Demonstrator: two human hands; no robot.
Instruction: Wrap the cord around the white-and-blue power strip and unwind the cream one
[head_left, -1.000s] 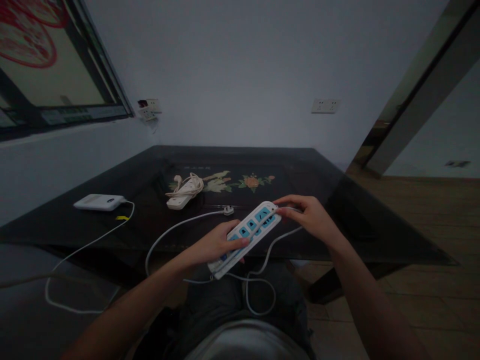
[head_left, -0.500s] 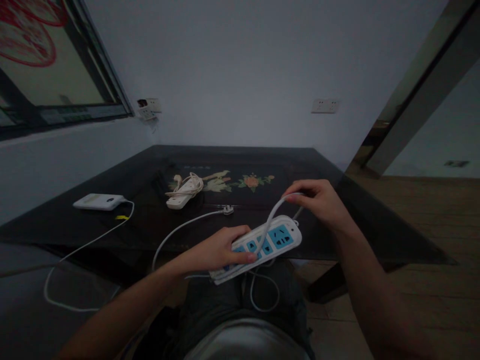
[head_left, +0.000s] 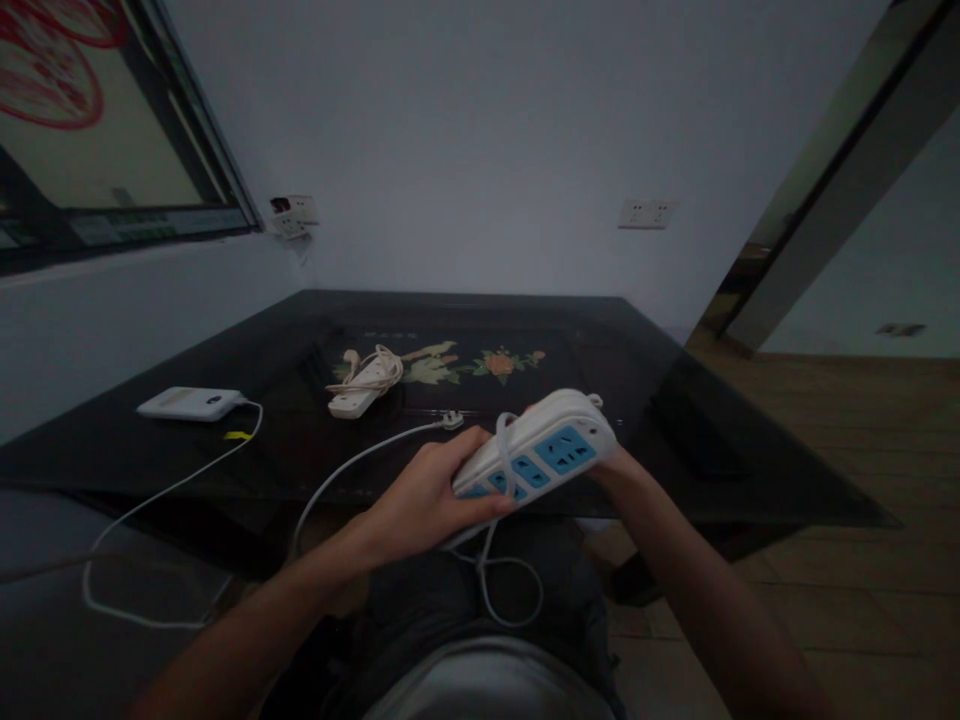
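A white power strip [head_left: 566, 450] with blue socket faces is tilted up above the table's front edge. My left hand [head_left: 442, 485] is closed around its left end, with the thumb pressed on the socket face. A white cord [head_left: 504, 445] wraps across the strip near that thumb, and a loop of it hangs below. My right hand [head_left: 611, 468] is behind the strip's right end; its fingers are hidden, so I cannot see what they hold. Beyond my left hand lies the cord's plug [head_left: 451, 420] on the table.
On the dark table [head_left: 592, 330] lies another white power strip [head_left: 358, 395] bound with its own cord. At the left is a white device [head_left: 191, 403] with a cable running off the edge. Wall sockets [head_left: 643, 214] are at the back.
My right hand has moved from above the strip, where it held the cord, down behind it. The cord now lies around the strip, whose right end has tipped upward.
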